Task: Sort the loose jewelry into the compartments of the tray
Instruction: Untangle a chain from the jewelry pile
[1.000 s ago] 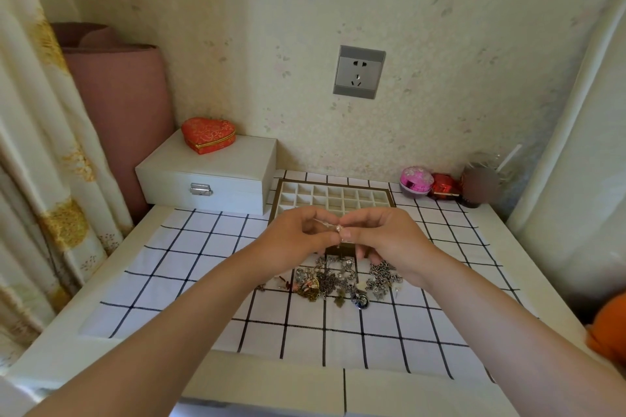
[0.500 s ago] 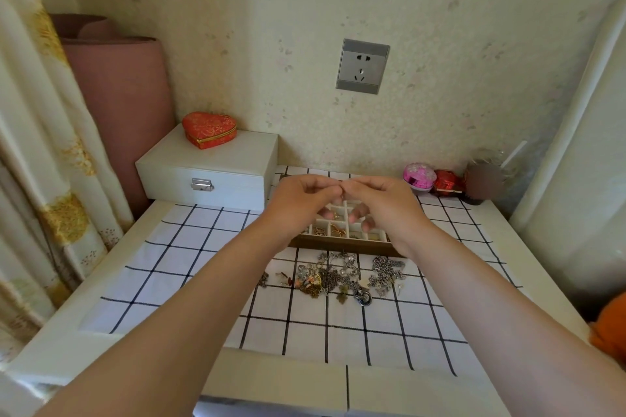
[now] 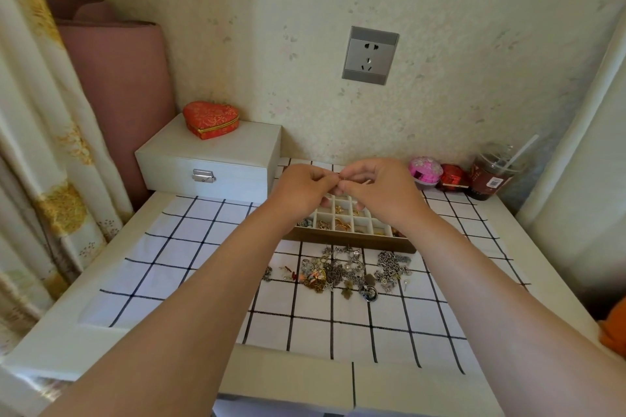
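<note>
Though well under way, judged far from done. Filled so far, only some front cells of tray [image 3: 352, 242]: mostly gold-coloured bits, a darker piece at the left end, something reddish at the right. Cells farther back hidden behind both hands, so contents there impossible to tell. Left to sort: a sizeable pile [image 3: 349, 271] of chains, charms and studs, lying on cloth [image 3: 203, 247] just in front of tray, clear of its wall. Pinched between curled fingertips of left hand [image 3: 305, 191] and right hand [image 3: 381, 191]: one small piece [image 3: 339, 180], held above the middle cells; too small to name. Probably being straightened or undone before dropping into a cell. Beside tray at back left, white box [image 3: 210, 159], lid down and latch closed, with red heart box [image 3: 210, 118] shut on top; contents of neither visible. At back right, pink case [image 3: 425, 171] and red case [image 3: 452, 176], both closed, then lidded cup [image 3: 491, 176] of dark drink with a straw.
</note>
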A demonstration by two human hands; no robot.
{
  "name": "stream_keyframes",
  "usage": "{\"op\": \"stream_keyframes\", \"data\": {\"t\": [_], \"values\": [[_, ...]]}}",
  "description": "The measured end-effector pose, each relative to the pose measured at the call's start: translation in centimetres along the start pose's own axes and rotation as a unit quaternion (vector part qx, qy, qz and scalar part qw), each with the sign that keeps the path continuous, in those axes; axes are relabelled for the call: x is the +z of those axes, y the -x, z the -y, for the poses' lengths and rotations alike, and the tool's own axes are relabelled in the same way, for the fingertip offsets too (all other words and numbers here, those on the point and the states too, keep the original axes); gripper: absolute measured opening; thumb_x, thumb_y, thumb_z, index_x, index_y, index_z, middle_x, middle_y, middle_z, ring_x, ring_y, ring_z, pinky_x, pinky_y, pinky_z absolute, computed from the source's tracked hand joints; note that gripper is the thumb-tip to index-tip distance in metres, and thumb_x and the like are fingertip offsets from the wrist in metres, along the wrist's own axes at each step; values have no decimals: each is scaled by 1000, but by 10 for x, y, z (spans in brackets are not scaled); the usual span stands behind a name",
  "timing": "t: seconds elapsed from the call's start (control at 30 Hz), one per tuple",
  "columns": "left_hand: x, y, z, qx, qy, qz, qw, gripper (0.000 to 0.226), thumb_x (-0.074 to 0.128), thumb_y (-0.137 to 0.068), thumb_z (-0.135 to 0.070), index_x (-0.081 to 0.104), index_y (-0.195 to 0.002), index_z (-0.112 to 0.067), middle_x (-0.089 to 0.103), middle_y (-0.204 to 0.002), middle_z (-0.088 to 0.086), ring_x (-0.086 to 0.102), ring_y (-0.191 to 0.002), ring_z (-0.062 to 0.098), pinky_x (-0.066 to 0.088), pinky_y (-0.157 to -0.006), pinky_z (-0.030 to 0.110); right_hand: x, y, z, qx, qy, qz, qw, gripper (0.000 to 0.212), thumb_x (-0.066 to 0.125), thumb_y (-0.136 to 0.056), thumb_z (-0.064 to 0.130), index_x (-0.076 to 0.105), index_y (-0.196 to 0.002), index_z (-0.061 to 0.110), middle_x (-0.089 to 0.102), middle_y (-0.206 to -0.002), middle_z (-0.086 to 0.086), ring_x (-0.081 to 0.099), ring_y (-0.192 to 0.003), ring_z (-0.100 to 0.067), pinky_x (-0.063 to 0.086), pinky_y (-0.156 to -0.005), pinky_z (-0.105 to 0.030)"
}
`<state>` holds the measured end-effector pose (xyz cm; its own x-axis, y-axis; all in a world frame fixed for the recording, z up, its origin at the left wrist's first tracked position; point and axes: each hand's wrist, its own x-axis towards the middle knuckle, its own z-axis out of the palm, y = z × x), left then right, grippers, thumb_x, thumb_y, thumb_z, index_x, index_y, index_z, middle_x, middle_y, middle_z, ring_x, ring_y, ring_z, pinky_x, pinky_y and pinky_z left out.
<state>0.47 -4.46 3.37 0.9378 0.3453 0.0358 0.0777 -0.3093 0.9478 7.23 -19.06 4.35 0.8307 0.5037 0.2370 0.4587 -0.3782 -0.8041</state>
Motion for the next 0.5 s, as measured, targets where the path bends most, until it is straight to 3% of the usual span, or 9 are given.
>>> {"op": "stream_keyframes", "data": {"t": [0.13,0.27,0.33,0.4,0.5], "values": [[1,-4,4,-2,-25,17,1000,21,57,-99,-25,75,-108,-20,76,-89,-6,64,-66,3,48,-67,18,2,-4,-7,-53,143,2,988,9,75,-86,28,78,-93,32,75,-82,17,65,-70,8,46,-63,-15],[4,-5,12,8,-133,64,989,28,49,-101,-25,69,-122,-21,71,-117,0,66,-103,18,48,-89,30,4,-10,-15,-43,221,-2,974,10,70,-91,29,79,-94,32,76,-92,14,68,-81,-5,54,-72,-28],[5,-5,21,43,-274,49,959,35,49,-101,-26,59,-135,-25,60,-137,4,54,-124,23,42,-101,36,4,-11,-19,-20,266,5,964,10,68,-93,30,78,-94,31,75,-96,14,68,-86,-8,55,-77,-31],[6,-5,29,79,-398,34,913,41,50,-99,-31,52,-140,-31,49,-147,5,37,-137,27,30,-112,47,6,-12,-23,-8,314,29,949,12,67,-93,28,77,-88,30,73,-93,13,67,-84,-10,54,-73,-30],[7,-7,40,78,-433,68,895,50,51,-97,-44,43,-146,-35,35,-156,5,21,-145,28,18,-117,50,15,-13,-27,-22,361,69,930,16,64,-92,20,76,-83,27,57,-81,15,62,-77,-12,42,-60,-26]]}}
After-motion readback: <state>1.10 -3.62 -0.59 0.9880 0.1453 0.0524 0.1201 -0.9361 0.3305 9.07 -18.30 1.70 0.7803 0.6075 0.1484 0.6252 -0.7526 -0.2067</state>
